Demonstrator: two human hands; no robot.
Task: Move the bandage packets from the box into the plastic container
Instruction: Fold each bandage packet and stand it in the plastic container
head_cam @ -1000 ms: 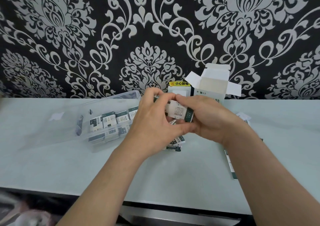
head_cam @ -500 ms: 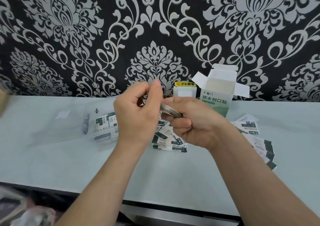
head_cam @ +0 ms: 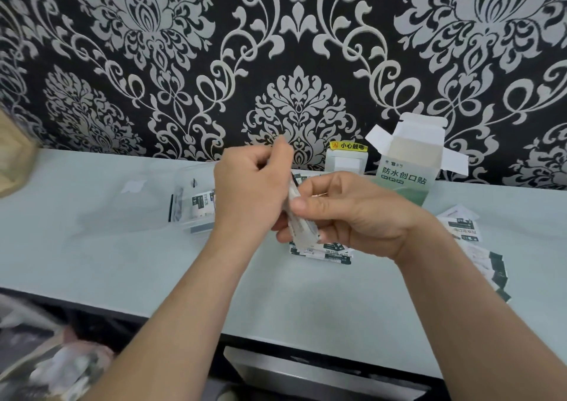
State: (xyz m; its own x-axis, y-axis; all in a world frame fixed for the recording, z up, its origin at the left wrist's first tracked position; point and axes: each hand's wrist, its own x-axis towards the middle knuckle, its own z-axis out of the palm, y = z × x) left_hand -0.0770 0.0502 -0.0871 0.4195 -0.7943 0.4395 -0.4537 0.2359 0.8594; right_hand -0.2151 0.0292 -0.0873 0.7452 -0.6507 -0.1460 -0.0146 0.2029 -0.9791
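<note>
Both hands meet above the pale table. My right hand (head_cam: pixel 352 213) grips a thin stack of bandage packets (head_cam: pixel 299 222), held on edge and tilted. My left hand (head_cam: pixel 250 188) pinches the top end of the same stack. Behind my left hand lies the clear plastic container (head_cam: pixel 187 204) with packets inside, mostly hidden. The open green and white bandage box (head_cam: pixel 408 167) stands upright by the wall at the right. Loose packets (head_cam: pixel 322 251) lie under my hands and another spread of loose packets (head_cam: pixel 478 247) lies to the right of my right wrist.
A white wall socket with a yellow label (head_cam: pixel 346 158) sits against the patterned wall beside the box. The container's clear lid (head_cam: pixel 122 204) lies flat to its left. The table's front edge (head_cam: pixel 184 317) runs below my forearms. A brown object (head_cam: pixel 12 161) shows at the left edge.
The stack has turned from face-up to on edge and tilted downward. My left hand has shifted from covering it to pinching its top end. The view has moved slightly left.
</note>
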